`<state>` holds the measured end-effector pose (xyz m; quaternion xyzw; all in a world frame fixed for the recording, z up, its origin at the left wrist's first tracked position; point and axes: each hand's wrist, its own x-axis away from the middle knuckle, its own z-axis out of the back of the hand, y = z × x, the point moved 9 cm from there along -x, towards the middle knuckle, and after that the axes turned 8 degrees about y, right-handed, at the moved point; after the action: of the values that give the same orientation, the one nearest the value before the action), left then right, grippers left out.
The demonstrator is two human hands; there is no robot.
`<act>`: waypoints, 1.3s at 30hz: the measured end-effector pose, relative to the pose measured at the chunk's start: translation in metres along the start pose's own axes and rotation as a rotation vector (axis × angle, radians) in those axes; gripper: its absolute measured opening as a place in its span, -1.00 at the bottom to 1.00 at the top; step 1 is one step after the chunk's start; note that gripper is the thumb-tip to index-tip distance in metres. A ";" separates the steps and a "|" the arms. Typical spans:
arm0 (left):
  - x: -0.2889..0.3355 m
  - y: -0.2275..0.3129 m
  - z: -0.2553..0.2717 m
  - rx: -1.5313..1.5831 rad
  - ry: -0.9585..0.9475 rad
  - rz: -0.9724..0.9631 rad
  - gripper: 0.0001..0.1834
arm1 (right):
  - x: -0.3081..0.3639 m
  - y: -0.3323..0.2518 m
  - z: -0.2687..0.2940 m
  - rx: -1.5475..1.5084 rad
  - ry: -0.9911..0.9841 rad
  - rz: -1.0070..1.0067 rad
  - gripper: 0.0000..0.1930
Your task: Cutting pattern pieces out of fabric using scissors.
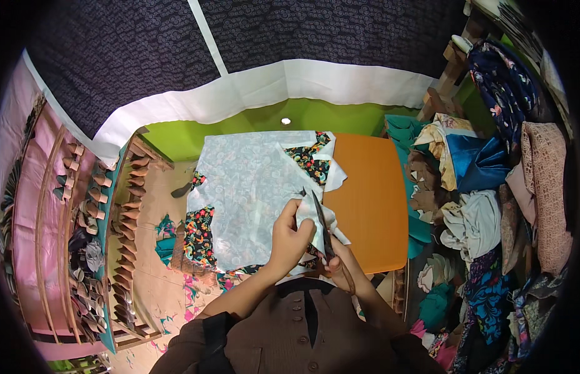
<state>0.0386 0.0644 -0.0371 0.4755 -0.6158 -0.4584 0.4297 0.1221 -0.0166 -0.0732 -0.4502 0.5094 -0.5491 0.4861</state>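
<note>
A pair of large dark scissors [326,240] is gripped in my right hand [335,257], close to my body. Its blades point away from me and stand against a strip of whitish material. My left hand [293,235] is closed, with thumb and fingers pinching the edge of that whitish sheet [240,181] just left of the blades. The sheet lies over black floral fabric [199,234], which shows along its left edge and at the upper right. A narrow loose flap [340,233] curls beside the scissors. Where the handles meet my right fingers is partly hidden.
An orange table [368,199] carries the fabric. Piled cloths [471,221] stand along the right, with a blue satin piece [474,162] among them. On the left are racks of shoe-shaped forms [129,234]. Scraps [193,293] litter the floor. A dark patterned curtain [321,37] hangs ahead.
</note>
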 end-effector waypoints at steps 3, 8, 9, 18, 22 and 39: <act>-0.003 0.006 0.004 -0.176 0.014 -0.141 -0.84 | -0.002 -0.009 0.004 0.083 -0.003 0.015 -0.16; 0.000 -0.002 0.005 -0.212 0.009 -0.031 -0.81 | -0.004 -0.012 0.010 0.120 0.014 0.002 -0.06; 0.002 -0.001 0.005 -0.200 0.016 -0.049 -0.81 | -0.004 -0.010 0.010 0.120 0.013 0.003 -0.06; 0.015 -0.007 0.009 -0.099 0.064 -0.142 -0.74 | 0.001 -0.001 0.005 0.022 -0.070 -0.056 -0.13; 0.018 -0.015 0.014 -0.079 0.133 -0.200 -0.80 | 0.010 0.040 -0.002 -0.242 -0.164 -0.367 -0.15; 0.014 -0.022 0.000 -0.003 0.002 0.044 -0.82 | 0.015 0.019 -0.001 -0.560 -0.152 -0.350 -0.10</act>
<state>0.0404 0.0480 -0.0574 0.4615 -0.6249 -0.4494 0.4411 0.1209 -0.0310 -0.0926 -0.6864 0.5177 -0.4280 0.2785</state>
